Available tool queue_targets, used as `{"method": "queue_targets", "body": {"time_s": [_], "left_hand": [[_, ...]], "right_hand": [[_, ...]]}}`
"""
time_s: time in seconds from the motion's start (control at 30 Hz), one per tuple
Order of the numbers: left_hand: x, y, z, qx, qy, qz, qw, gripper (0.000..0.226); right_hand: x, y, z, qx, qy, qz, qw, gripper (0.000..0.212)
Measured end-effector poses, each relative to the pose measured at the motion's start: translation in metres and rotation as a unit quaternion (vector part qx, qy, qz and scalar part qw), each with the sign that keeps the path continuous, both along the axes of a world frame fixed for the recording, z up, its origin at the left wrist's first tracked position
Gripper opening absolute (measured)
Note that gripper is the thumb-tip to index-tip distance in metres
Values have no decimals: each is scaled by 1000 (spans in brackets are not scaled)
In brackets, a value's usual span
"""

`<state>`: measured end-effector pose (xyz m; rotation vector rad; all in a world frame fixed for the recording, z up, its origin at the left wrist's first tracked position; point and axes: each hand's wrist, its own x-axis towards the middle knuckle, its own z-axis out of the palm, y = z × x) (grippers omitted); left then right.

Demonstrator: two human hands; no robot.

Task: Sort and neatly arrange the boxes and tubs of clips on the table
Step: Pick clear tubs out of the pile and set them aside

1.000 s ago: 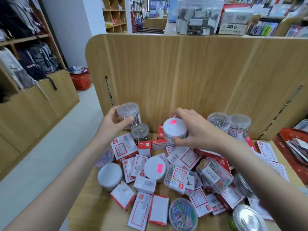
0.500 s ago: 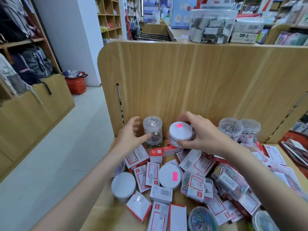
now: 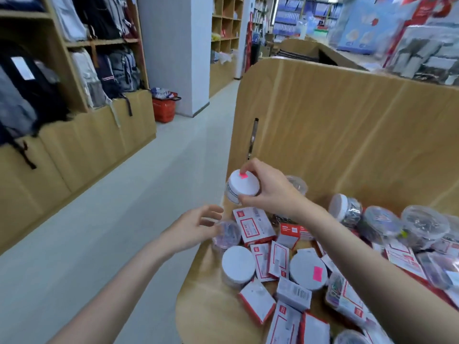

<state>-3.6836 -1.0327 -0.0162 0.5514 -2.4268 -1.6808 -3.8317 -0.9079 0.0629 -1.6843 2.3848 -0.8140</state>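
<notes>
— How are the hands placed?
— The right hand (image 3: 269, 192) pinches a white-lidded tub (image 3: 242, 186), raised over the table's (image 3: 211, 309) far left corner. The left hand (image 3: 192, 230), fingers spread and relaxed, touches a clear tub (image 3: 227, 234) at the left edge.
— And nearby?
— Red-and-white boxes (image 3: 253, 225) and other tubs crowd just beside it.

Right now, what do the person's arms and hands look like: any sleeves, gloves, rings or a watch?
Both forearms are bare along the whole length in view, with no sleeve showing. The left hand and right hand wear no gloves. No ring, watch or wristband shows on either, though the picture is somewhat blurred, so something small could be missed.
</notes>
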Motion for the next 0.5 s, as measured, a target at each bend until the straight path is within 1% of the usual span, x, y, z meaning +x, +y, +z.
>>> {"method": "queue_targets", "body": {"time_s": [0.07, 0.13, 0.23, 0.3, 0.5], "left_hand": [[6, 5, -4, -14, 0, -35, 999, 38], [11, 7, -8, -33, 16, -45, 998, 42], [16, 8, -13, -60, 21, -30, 998, 50], [17, 11, -19, -39, 36, -7, 999, 48], [16, 12, -26, 21, 61, 17, 998, 48]], "right_hand": [[0, -7, -12, 24, -5, -5, 1000, 42], [2, -2, -13, 43, -9, -4, 999, 43], [8, 23, -4, 97, -70, 22, 993, 43], [18, 40, -6, 121, -90, 31, 988, 42], [45, 65, -39, 58, -88, 25, 994, 43]]}}
